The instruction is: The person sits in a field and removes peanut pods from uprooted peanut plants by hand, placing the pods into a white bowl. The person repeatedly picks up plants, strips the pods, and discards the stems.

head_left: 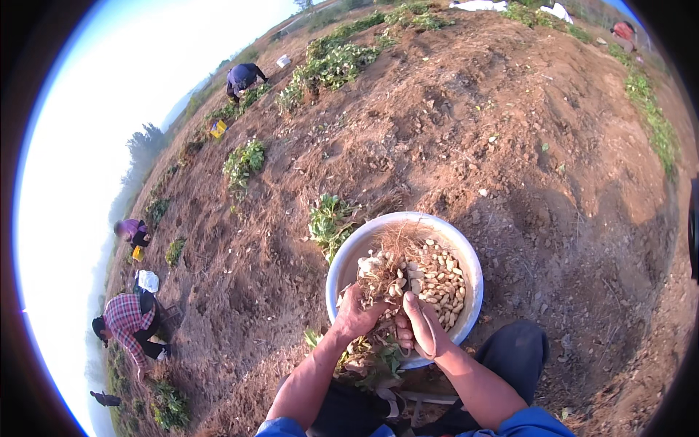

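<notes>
One basin point(475, 266), loose peanuts point(443, 282) inside — left grip point(355, 315) clutching peanut plant point(380, 275); right grip point(426, 328) unclear.

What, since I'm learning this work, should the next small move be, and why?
Perhaps use the right hand to pluck a pod from the root clump: the left hand holds it, pods show among its roots, and loose peanuts lie in the basin.

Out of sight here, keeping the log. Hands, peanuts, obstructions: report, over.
Left grip on uprooted peanut plant. Right grip at its pods, hold unclear. Loose peanuts inside white basin. Tangled roots hide some.
</notes>
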A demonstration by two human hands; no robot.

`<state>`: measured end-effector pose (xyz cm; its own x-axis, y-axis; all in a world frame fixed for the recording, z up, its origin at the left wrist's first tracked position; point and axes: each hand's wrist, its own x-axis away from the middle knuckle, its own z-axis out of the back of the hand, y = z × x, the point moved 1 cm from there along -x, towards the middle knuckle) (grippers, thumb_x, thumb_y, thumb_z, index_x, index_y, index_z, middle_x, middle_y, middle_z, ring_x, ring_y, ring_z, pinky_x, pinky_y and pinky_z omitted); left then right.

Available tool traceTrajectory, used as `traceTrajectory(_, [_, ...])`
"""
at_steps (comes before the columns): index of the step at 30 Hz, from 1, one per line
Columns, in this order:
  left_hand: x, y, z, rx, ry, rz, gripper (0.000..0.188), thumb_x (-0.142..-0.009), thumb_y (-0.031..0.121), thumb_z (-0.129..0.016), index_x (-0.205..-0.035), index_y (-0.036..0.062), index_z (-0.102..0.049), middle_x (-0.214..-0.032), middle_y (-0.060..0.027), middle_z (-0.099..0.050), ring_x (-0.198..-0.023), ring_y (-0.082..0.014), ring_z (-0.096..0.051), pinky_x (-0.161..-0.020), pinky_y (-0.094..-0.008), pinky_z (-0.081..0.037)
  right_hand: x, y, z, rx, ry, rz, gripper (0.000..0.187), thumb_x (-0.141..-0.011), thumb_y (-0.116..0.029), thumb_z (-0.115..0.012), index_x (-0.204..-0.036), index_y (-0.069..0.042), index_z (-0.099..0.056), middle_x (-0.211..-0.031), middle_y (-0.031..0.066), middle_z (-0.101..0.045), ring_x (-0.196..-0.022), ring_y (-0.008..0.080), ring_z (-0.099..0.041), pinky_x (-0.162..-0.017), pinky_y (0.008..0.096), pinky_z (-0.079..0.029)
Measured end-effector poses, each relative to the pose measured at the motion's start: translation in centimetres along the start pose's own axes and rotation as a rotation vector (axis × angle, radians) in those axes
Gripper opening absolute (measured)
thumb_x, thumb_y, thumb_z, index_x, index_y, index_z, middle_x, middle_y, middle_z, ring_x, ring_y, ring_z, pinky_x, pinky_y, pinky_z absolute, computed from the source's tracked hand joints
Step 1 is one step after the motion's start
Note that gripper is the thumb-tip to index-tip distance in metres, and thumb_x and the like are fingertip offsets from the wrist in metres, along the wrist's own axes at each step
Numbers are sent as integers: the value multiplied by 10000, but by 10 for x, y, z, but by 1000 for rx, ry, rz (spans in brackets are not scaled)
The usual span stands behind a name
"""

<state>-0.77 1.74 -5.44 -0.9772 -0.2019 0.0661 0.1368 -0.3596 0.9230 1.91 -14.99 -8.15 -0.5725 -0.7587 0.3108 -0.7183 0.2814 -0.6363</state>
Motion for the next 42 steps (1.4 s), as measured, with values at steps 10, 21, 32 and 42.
traceTrajectory(10, [3, -4, 7, 281, -145, 284, 283, -783, 68, -639, -1055, 3, -677, -972, -89, -706, -901, -165, -633, -851, -328, -492, -2, 6, 8, -156, -64, -139, 539, -957, -633, -420, -1024, -108, -526, -723, -23, -465, -540, 87, -434, -481, 235, -383])
traceTrajectory(21, [11, -51, 18, 257, -142, 524, 432, -757, 8, -622, -1187, -20, -599, -1044, -110, -682, -938, -214, -638, -866, -348, -507, -14, 22, 13, -123, -33, -143, 553, -949, -628, -453, -1040, -87, -522, -714, -44, -363, -559, 66, -347, -480, 218, -311])
traceTrajectory(32, [1, -36, 19, 587, -267, 505, 466, -721, -24, -587, -1187, -16, -594, -1029, -119, -681, -873, -232, -665, -766, -359, -550, -10, 20, 14, -67, 22, -223, 649, -929, -651, -465, -1124, -34, -505, -728, -36, -416, -553, 72, -402, -483, 242, -369])
traceTrajectory(42, [5, -51, 14, 570, -111, 558, 330, -789, 46, -651, -1112, -5, -608, -921, -100, -664, -794, -207, -641, -708, -344, -531, -23, 43, 14, 382, 97, 333, 569, -981, -516, -494, -1197, 11, -479, -829, 1, -513, -744, 86, -463, -672, 241, -423])
